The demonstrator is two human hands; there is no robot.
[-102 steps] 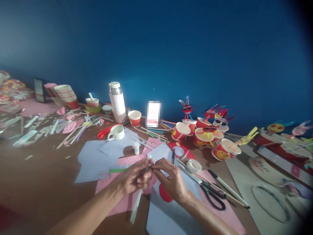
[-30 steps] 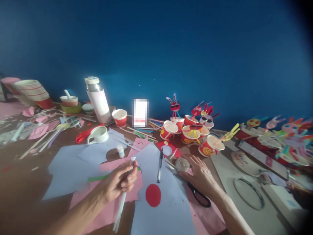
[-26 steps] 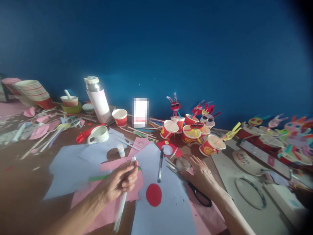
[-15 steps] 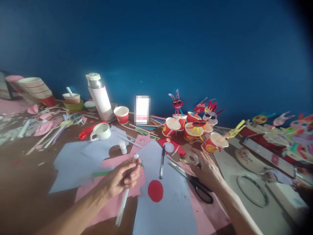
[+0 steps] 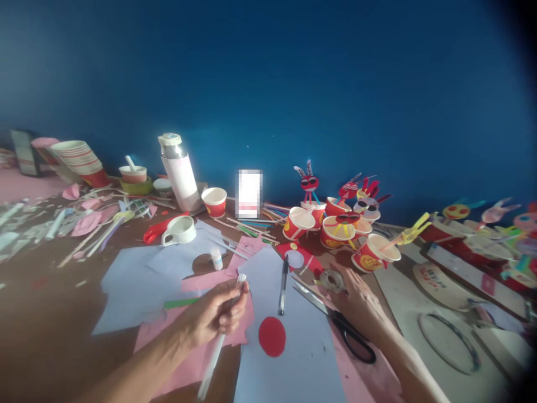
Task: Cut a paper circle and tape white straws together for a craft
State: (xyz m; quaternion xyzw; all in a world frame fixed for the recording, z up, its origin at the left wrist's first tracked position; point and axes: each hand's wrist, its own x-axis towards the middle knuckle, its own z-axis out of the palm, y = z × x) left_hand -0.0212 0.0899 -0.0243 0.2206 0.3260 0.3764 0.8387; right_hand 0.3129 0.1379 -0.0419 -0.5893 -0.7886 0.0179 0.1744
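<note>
The left hand (image 5: 213,316) is curled around a bundle of thin white straws (image 5: 218,341), fingers and thumb pressed together on it near its upper end; the bundle slants down toward the lower edge of the view, its top poking out just above the thumb. The right hand (image 5: 356,296) reaches forward with fingers loosely bent, its fingertips on a small roll of clear tape (image 5: 333,280); whether it has actually gripped the roll or only touches it is hard to tell.

Under both hands lie sheets of pale lilac paper (image 5: 289,347) over pink paper (image 5: 180,341), on a brown table (image 5: 50,336). A red paper circle (image 5: 272,336) lies on the lilac sheet between the hands, with a black pen (image 5: 283,280) just beyond it. Black-handled scissors (image 5: 344,330) lie beside the right wrist, partly under the hand.

Farther out stand a cluster of red paper cups (image 5: 335,229) topped with paper bunny faces, a white mug (image 5: 180,230), a white thermos (image 5: 180,173), and a tilted stack of cups (image 5: 79,159) at the far left. A deep blue wall (image 5: 293,84) backs the table.

The left side's litter of paper scraps is blurred, and the right corner fades into dark vignette.
</note>
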